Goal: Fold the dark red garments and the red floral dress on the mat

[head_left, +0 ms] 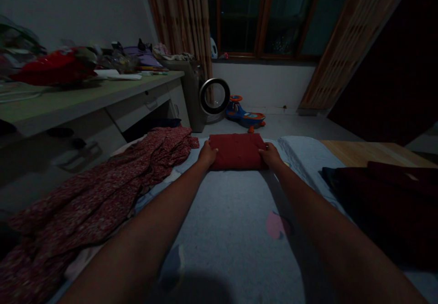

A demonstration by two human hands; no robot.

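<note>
A folded red garment [237, 152], shaped into a neat rectangle with small buttons down its middle, is at the far end of the light blue bed sheet [236, 222]. My left hand [207, 154] grips its left edge, thumb on top and fingers hidden behind. On the opposite edge, my right hand [271, 156] pinches the cloth the same way. Both arms reach straight forward over the sheet. I cannot tell whether the garment rests on the bed or is slightly lifted.
A crumpled red patterned garment [102, 194] lies along the left. Dark maroon clothes [393, 203] are piled at right by a wooden board [369, 153]. A cluttered desk [89, 96] flanks the bed. Beyond are an open-doored washing machine [191, 94] and a blue ride-on toy [242, 114].
</note>
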